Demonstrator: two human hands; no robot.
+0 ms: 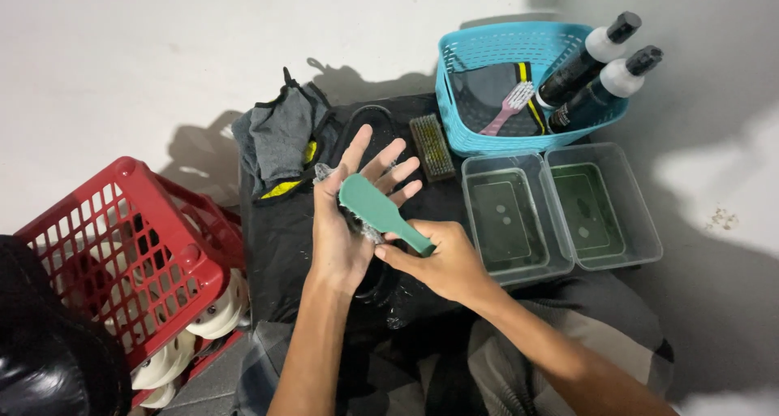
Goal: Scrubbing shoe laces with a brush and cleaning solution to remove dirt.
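Both hands meet near the blue basket: right hand grips a green brush against the spread-open left hand.

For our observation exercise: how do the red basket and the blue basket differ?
The red basket lies tipped on its side at the left, with white shoes spilling from it; the blue basket stands upright at the top and holds two dark bottles, a pink toothbrush and a cloth. The red one looks larger. Both are plastic with latticed walls.

Bright, sharp; hard shadows rightward
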